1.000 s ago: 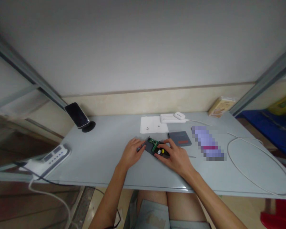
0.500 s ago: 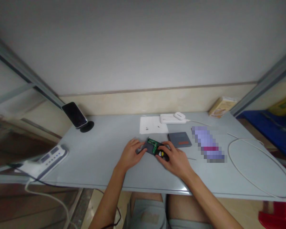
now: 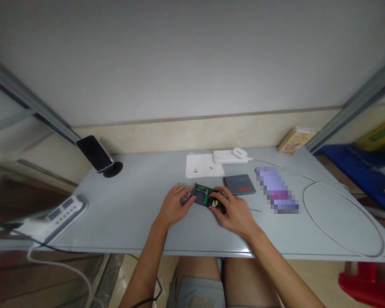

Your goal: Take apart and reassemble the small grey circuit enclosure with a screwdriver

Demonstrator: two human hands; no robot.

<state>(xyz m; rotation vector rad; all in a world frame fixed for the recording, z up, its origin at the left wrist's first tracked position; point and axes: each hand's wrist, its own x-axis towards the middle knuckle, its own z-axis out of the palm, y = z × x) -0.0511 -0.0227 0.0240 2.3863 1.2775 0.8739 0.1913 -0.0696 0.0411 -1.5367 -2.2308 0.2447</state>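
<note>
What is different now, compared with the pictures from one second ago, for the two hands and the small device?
Very little changed. The right hand drew its fingers slightly closer over the yellow part of the dark device. The left hand keeps holding the device's left end. The device stays flat on the table, its green circuit board exposed. The grey case and white paper did not move.

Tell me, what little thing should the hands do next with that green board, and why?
Probably ease the green circuit board a bit further up out of the dark case. The left hand steadies the case's left end, and the right hand rests on its other end by a yellow part. The board looks tilted at the case's far edge, not seated flat, though it is small and hard to judge.
</note>
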